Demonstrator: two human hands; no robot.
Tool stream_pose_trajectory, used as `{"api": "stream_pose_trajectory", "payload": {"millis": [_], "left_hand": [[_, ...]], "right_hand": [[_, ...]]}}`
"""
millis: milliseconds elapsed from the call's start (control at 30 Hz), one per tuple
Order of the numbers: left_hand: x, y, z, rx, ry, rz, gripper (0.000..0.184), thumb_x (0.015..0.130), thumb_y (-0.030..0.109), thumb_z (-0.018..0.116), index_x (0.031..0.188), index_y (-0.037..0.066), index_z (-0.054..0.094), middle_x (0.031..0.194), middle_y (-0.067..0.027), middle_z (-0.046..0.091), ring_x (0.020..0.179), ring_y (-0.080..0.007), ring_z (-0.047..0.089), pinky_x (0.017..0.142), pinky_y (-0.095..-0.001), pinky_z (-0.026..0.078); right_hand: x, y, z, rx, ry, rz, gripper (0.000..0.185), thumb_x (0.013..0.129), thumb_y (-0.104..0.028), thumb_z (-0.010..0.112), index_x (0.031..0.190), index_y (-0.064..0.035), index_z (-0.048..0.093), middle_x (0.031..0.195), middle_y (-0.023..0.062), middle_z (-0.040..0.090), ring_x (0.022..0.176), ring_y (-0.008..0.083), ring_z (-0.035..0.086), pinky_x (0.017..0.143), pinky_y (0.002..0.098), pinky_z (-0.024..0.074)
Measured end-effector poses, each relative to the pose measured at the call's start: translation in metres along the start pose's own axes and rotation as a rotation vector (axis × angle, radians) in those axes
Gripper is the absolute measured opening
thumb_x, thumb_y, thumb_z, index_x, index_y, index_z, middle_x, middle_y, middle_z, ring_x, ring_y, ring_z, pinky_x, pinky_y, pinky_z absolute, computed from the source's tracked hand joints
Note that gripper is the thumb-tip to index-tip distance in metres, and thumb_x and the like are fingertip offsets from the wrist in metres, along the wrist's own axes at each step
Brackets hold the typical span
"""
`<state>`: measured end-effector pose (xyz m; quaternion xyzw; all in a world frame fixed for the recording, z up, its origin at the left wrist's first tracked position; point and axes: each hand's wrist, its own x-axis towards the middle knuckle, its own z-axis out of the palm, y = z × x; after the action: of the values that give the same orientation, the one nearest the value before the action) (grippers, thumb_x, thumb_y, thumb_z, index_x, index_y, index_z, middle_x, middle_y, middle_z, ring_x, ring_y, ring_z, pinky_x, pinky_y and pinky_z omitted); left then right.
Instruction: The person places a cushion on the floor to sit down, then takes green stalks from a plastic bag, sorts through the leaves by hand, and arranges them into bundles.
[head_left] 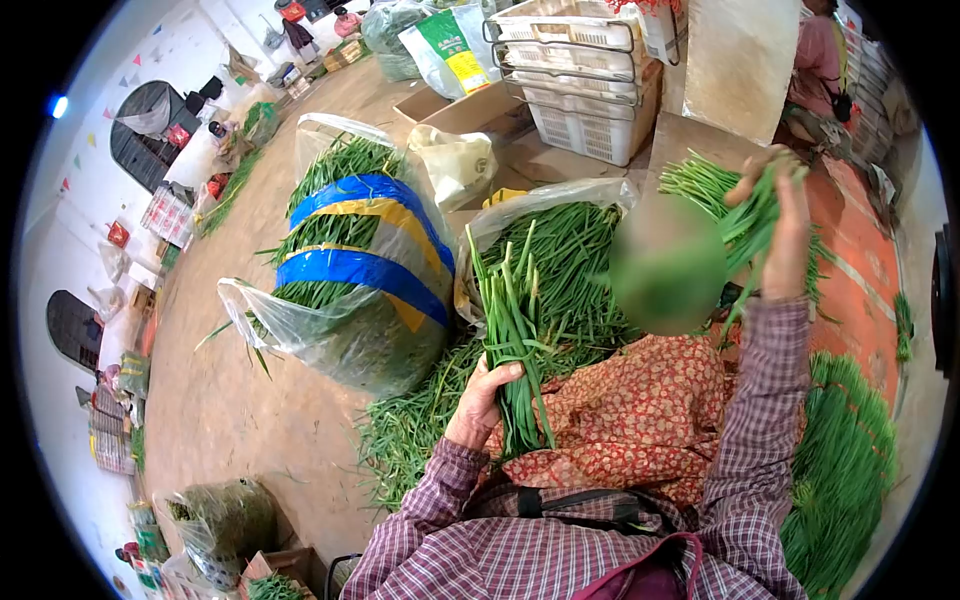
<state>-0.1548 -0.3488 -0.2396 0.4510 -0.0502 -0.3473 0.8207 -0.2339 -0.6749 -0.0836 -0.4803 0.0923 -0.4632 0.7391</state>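
My left hand (480, 403) is wrapped round a small bunch of garlic chives (512, 345), held upright over my lap with pale cut ends at the top. My right hand (783, 215), raised at the far right, grips a second bunch of garlic chives (700, 185) whose pale ends point to the left. Between the hands, an open plastic bag (625, 190) holds many loose chives (555, 245). A round blurred patch covers part of that area. Red floral cloth (640, 405) lies across my lap.
A stuffed clear bag with blue and yellow bands (370, 270) stands at left. Loose chive leaves (410, 440) litter the floor before me. A large chive pile (845, 470) lies right of me. White stacked crates (575, 120) stand ahead; another person (818, 60) sits at upper right.
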Motion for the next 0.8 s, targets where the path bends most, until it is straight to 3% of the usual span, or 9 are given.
{"api": "stream_pose_trajectory", "payload": {"millis": [100, 133, 300, 433, 567, 633, 667, 767, 800], "left_hand": [[0.0, -0.002, -0.007, -0.029, -0.019, 0.017, 0.04, 0.075, 0.012, 0.068, 0.111, 0.004, 0.051, 0.079, -0.0083, 0.057, 0.065, -0.0203, 0.058, 0.057, -0.0337, 0.05], [0.002, -0.008, -0.027, -0.127, -0.127, -0.032, 0.048, 0.072, 0.01, 0.068, 0.116, 0.002, 0.051, 0.093, -0.0083, 0.059, 0.081, -0.0208, 0.059, 0.073, -0.0346, 0.05], [0.005, -0.017, -0.066, -0.278, -0.259, -0.12, 0.06, 0.062, 0.005, 0.067, 0.12, -0.001, 0.052, 0.107, -0.009, 0.062, 0.097, -0.0224, 0.06, 0.091, -0.0341, 0.046], [0.006, -0.016, -0.061, -0.338, -0.433, -0.153, 0.059, 0.061, 0.006, 0.068, 0.118, -0.002, 0.053, 0.103, -0.0091, 0.063, 0.091, -0.0218, 0.062, 0.086, -0.0334, 0.048], [0.0, -0.014, -0.047, -0.181, -0.335, -0.134, 0.06, 0.062, 0.006, 0.067, 0.12, -0.002, 0.052, 0.102, -0.0112, 0.063, 0.087, -0.022, 0.062, 0.079, -0.0334, 0.05], [-0.005, -0.004, -0.019, -0.038, -0.282, -0.064, 0.057, 0.068, 0.016, 0.071, 0.117, -0.005, 0.051, 0.073, -0.0094, 0.054, 0.059, -0.0194, 0.05, 0.053, -0.0309, 0.039], [-0.008, -0.001, -0.019, -0.073, -0.211, -0.118, 0.064, 0.063, 0.009, 0.071, 0.122, -0.004, 0.05, 0.085, -0.0112, 0.06, 0.071, -0.0225, 0.058, 0.061, -0.0323, 0.047], [-0.008, 0.004, -0.027, 0.04, -0.134, -0.098, 0.069, 0.06, 0.004, 0.072, 0.124, -0.003, 0.049, 0.102, -0.013, 0.063, 0.086, -0.0251, 0.063, 0.073, -0.035, 0.052], [-0.006, 0.002, -0.041, 0.057, -0.145, -0.155, 0.075, 0.057, -0.002, 0.072, 0.127, -0.002, 0.048, 0.113, -0.0137, 0.061, 0.097, -0.0273, 0.063, 0.082, -0.0378, 0.052]], "right_hand": [[-0.023, 0.053, 0.0, -0.106, -0.146, 0.252, 0.042, 0.091, -0.04, 0.057, 0.112, -0.0041, 0.053, 0.076, 0.0002, 0.053, 0.055, 0.0056, 0.049, 0.05, 0.0211, 0.048], [-0.031, 0.069, 0.001, -0.271, -0.261, 0.194, 0.042, 0.09, -0.043, 0.057, 0.109, -0.0048, 0.054, 0.072, -0.0018, 0.05, 0.053, 0.0039, 0.045, 0.046, 0.0193, 0.0443], [-0.058, 0.096, 0.026, -0.366, -0.543, 0.213, 0.048, 0.087, -0.05, 0.058, 0.102, -0.0046, 0.056, 0.062, -0.0076, 0.04, 0.044, 0.0006, 0.036, 0.035, 0.0153, 0.0338], [-0.062, 0.111, 0.04, -0.324, -0.509, 0.196, 0.054, 0.087, -0.053, 0.059, 0.104, -0.0018, 0.057, 0.057, -0.0084, 0.038, 0.042, 0.0009, 0.036, 0.037, 0.0185, 0.0333], [-0.049, 0.113, 0.056, -0.462, -0.521, 0.07, 0.047, 0.087, -0.052, 0.059, 0.099, -0.0061, 0.063, 0.051, -0.0099, 0.034, 0.04, 0.0009, 0.034, 0.037, 0.0192, 0.0315], [-0.045, 0.105, 0.059, -0.418, -0.483, 0.031, 0.041, 0.087, -0.05, 0.059, 0.094, -0.0098, 0.064, 0.054, -0.009, 0.038, 0.042, 0.0009, 0.035, 0.038, 0.0185, 0.031], [-0.038, 0.103, 0.057, -0.401, -0.408, 0.053, 0.039, 0.087, -0.05, 0.059, 0.093, -0.0112, 0.064, 0.057, -0.0083, 0.042, 0.043, 0.001, 0.036, 0.038, 0.0183, 0.032], [-0.005, 0.087, 0.037, -0.313, -0.072, 0.163, 0.034, 0.087, -0.049, 0.058, 0.09, -0.0153, 0.064, 0.066, -0.006, 0.054, 0.047, 0.0014, 0.039, 0.04, 0.0175, 0.0347], [0.007, 0.071, 0.025, -0.324, -0.05, 0.049, 0.036, 0.086, -0.051, 0.059, 0.09, -0.0153, 0.063, 0.076, -0.003, 0.06, 0.053, 0.0019, 0.044, 0.044, 0.0181, 0.0395]]}}
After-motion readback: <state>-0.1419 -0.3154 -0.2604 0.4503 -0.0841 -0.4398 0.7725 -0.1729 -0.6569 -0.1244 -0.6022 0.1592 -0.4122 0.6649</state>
